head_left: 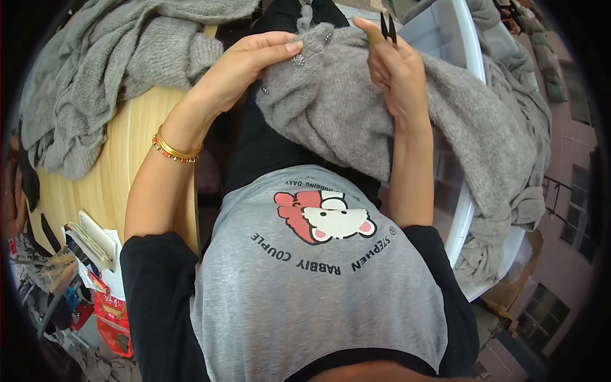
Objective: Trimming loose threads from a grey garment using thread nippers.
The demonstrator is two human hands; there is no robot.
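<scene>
A fuzzy grey knit garment [347, 95] lies across my lap, and part of it drapes to the right over the rim of a plastic bin. Small sparkly buttons [298, 60] show on its gathered upper part. My left hand [251, 60] pinches the knit beside one of these buttons, thumb on top. In my right hand [402, 79] is a pair of small black thread snips [387, 28], the pointed blades sticking up past the fingers and slightly apart. The fingers are curled around the snips, whose handles are hidden, and the hand is just above the garment.
On the left, a light wooden table [143, 143] carries a heap of grey knitwear [89, 95]. A notebook [95, 239] lies near its edge, above a red bag [114, 334]. At the right stands a white plastic bin [471, 48], with more grey knitwear [480, 258] around it.
</scene>
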